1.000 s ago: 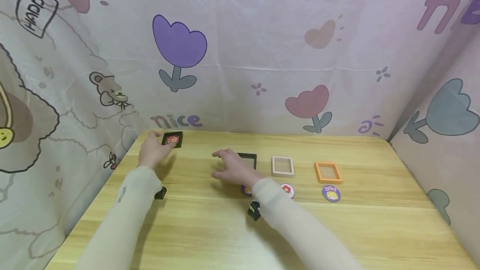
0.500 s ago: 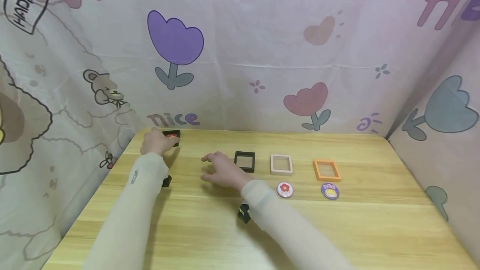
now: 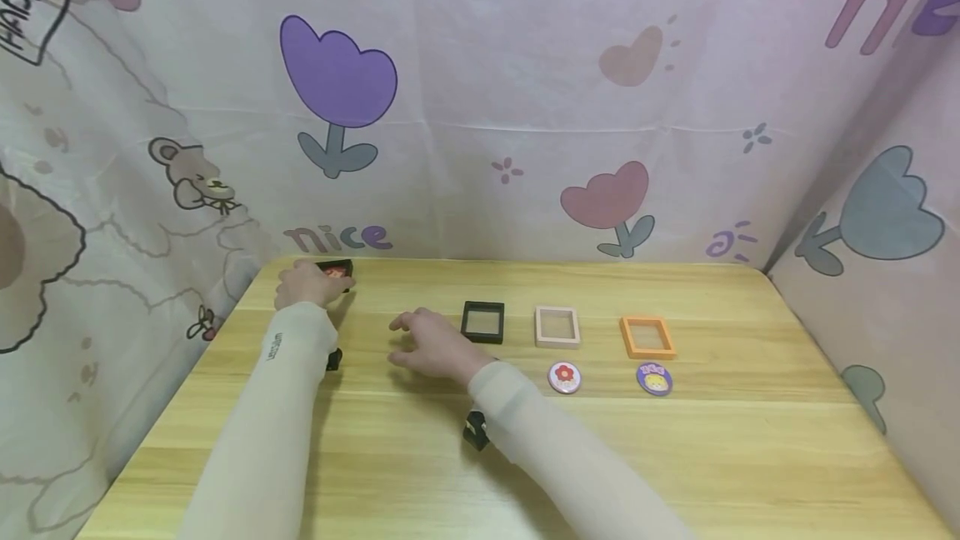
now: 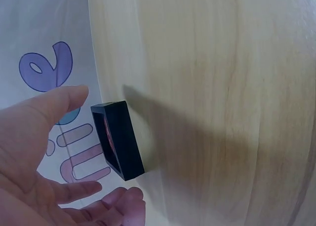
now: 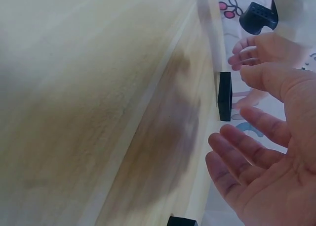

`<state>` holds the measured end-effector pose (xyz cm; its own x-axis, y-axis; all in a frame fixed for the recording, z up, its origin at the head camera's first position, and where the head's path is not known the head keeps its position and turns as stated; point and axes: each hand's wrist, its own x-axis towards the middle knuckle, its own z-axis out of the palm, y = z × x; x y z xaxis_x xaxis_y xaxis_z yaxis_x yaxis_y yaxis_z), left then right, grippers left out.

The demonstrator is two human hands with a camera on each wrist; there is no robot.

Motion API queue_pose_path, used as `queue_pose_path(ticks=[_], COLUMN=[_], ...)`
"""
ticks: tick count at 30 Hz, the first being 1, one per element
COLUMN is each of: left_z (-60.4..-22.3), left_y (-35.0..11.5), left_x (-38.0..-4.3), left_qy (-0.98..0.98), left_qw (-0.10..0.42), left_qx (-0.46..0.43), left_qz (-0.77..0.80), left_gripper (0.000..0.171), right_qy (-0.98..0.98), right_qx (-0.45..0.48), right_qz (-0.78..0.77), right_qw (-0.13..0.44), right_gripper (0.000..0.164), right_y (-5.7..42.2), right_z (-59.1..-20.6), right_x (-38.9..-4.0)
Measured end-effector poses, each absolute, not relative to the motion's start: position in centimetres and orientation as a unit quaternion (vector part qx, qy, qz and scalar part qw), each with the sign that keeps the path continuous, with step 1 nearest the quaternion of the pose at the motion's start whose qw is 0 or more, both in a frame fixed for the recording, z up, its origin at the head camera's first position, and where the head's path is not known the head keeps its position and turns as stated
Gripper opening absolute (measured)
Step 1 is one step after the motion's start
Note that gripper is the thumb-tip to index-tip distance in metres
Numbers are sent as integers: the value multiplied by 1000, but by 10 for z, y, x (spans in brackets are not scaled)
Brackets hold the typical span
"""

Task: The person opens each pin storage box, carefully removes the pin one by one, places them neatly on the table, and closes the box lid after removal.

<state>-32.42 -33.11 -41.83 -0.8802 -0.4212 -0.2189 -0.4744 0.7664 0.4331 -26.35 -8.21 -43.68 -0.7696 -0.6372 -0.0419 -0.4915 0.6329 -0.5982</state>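
A small black square frame (image 3: 343,265) with a red badge inside stands at the table's back left corner. My left hand (image 3: 302,285) is beside it and hides part of it in the head view. In the left wrist view the thumb and fingers are spread around the black frame (image 4: 124,139), with gaps showing between. My right hand (image 3: 429,345) hovers over the table with loosely bent fingers and holds nothing. It is left of a second black frame (image 3: 483,322), apart from it. The right wrist view shows the right palm (image 5: 276,181) with its fingers spread.
Right of the second black frame lie a pale pink frame (image 3: 557,327) and an orange frame (image 3: 648,337). In front of them are a white badge with a red flower (image 3: 564,377) and a purple badge (image 3: 655,378). A printed curtain (image 3: 465,107) borders the table's back.
My left hand has moved farther over the left side of the badge-filled frame. My right hand has shifted left, uncovering the second black frame. The head view has turned slightly.
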Motion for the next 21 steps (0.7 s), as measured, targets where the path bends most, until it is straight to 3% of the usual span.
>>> queue_pose_path(ticks=[21], left_z=[-433], left_y=[-335], left_x=[-334], left_qy=[938], left_qw=[66], left_qx=[-249], left_qz=[232], left_gripper=[107], right_qy=[894], right_qx=[-306], right_qz=[-298], right_qw=[135], right_gripper=[52], right_y=[-80], right_z=[-441], right_x=[-264])
